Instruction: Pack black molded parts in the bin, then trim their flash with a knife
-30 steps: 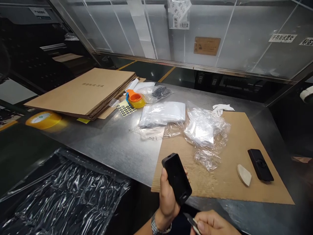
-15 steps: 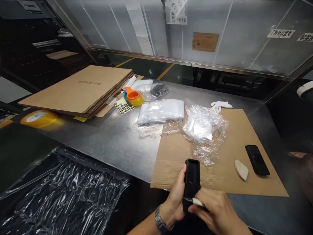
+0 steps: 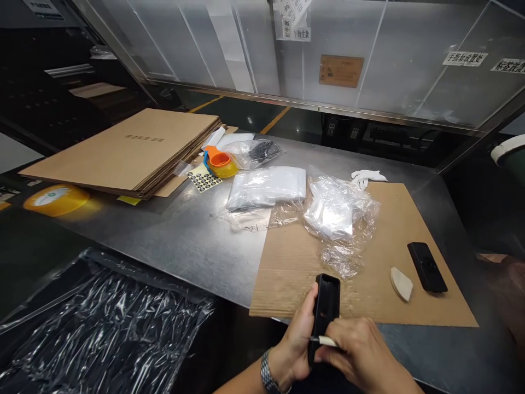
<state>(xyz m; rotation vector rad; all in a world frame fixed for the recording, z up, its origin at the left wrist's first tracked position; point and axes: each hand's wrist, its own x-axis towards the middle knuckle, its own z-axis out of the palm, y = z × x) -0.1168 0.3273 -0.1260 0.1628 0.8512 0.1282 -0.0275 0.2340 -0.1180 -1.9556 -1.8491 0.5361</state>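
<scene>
My left hand (image 3: 296, 340) is wrapped round a long black hollow case (image 3: 327, 301), tilted upright with its open side facing me. My right hand (image 3: 361, 345) pinches a slim white-handled blade tool (image 3: 327, 341), its thin tip lying across the lower end of the case. What exactly the tip touches is too small to make out. To the right, a similar black part (image 3: 427, 267) lies on a cardboard sheet (image 3: 287, 273). Beside it is a beige wedge-shaped pad (image 3: 401, 284).
Clear plastic bags (image 3: 340, 210) and a pack of white sleeves (image 3: 268, 185) lie beyond my hands. A white glove (image 3: 369, 175), a tape dispenser (image 3: 221, 163), a sticker sheet (image 3: 203, 180), stacked cardboard (image 3: 123, 148) and a tape roll (image 3: 57, 200) are farther off. Black plastic film (image 3: 106, 328) fills the lower left.
The case and both hands sit slightly lower in view. The tool's tip has shifted a little at the case's lower end. The whole scene has slid slightly left.
</scene>
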